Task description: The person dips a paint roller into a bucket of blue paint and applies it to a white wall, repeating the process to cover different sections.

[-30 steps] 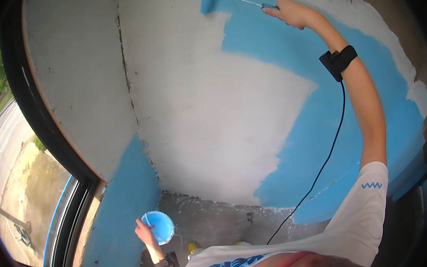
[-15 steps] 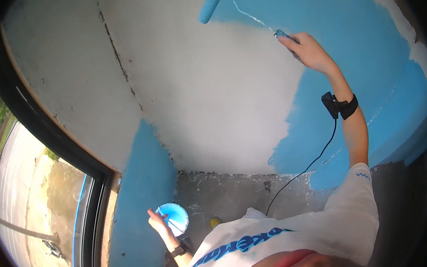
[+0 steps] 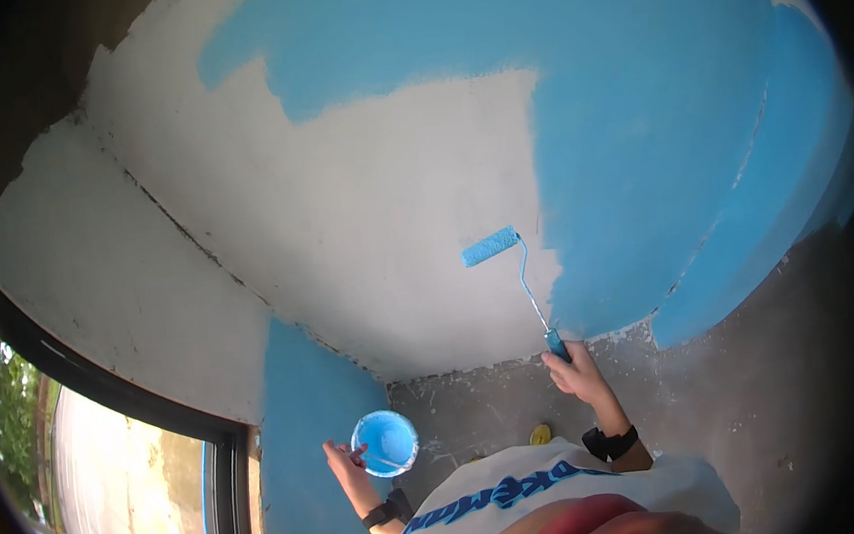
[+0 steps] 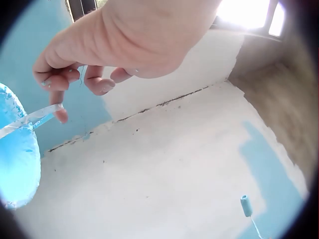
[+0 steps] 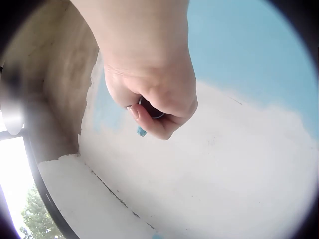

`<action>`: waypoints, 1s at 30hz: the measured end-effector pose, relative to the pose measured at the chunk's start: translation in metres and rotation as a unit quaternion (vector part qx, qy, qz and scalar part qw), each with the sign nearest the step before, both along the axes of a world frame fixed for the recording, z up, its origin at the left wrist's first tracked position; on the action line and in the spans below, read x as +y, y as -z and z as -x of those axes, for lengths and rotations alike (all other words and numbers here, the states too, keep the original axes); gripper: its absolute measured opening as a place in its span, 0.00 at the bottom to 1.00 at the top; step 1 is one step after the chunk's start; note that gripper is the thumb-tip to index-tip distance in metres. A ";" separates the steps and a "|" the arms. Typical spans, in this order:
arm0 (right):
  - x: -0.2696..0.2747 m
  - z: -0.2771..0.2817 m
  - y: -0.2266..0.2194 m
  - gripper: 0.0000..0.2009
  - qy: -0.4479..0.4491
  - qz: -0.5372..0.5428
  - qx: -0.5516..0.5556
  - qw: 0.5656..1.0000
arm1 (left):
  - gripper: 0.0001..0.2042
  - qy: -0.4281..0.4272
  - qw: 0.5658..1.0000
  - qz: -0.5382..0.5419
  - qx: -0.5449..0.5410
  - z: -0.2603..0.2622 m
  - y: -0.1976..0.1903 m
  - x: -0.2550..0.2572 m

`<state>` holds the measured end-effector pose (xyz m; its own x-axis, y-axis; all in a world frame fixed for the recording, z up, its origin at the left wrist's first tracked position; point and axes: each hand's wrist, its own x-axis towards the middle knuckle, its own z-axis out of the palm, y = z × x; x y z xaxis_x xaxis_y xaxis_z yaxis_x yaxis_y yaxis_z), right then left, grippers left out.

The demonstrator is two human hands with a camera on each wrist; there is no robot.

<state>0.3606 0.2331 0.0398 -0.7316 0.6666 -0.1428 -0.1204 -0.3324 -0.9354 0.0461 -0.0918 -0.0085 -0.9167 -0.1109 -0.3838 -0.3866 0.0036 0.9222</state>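
My right hand [image 3: 578, 371] grips the blue handle of a paint roller [image 3: 491, 247], whose blue sleeve lies against the white part of the wall [image 3: 393, 219] beside the blue painted area [image 3: 658, 148]. In the right wrist view my fingers [image 5: 149, 112] are curled tight round the handle. My left hand [image 3: 347, 464] holds a small bucket of blue paint [image 3: 385, 442] by its thin bail, low at my left side. In the left wrist view the fingers [image 4: 62, 79] hook the bail above the bucket [image 4: 17, 159], and the roller [image 4: 246, 205] shows far off.
A corner runs down to a grey floor [image 3: 479, 413] with a yellow object [image 3: 539, 434] on it. A dark-framed window [image 3: 109, 433] opens at the left, with a blue painted strip [image 3: 309, 427] beside it. Bare grey wall [image 3: 804, 338] stands at the right.
My right hand has brought the roller down from high on the wall to low near the floor. The view has tilted, and the bucket hand has stayed low at my left.
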 end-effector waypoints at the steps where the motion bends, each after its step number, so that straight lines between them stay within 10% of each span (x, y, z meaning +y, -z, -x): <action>1: 0.000 -0.009 0.005 0.11 0.002 0.009 0.011 1.000 | 0.19 0.014 0.999 -0.025 0.031 -0.002 -0.005 0.003; 12: 0.059 -0.021 0.029 0.14 0.050 0.021 0.058 0.997 | 0.18 0.043 0.996 -0.061 0.051 0.007 -0.059 0.073; 30: 0.222 0.031 -0.223 0.16 0.176 -0.217 0.205 0.938 | 0.19 0.033 0.996 -0.065 0.058 0.031 -0.024 0.064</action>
<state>0.3299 0.4549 0.2628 -0.3887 0.8077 0.4432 -0.5306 0.1971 -0.8244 0.0147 -0.0278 0.0156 -0.9595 -0.0056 -0.2815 -0.2797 -0.0978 0.9551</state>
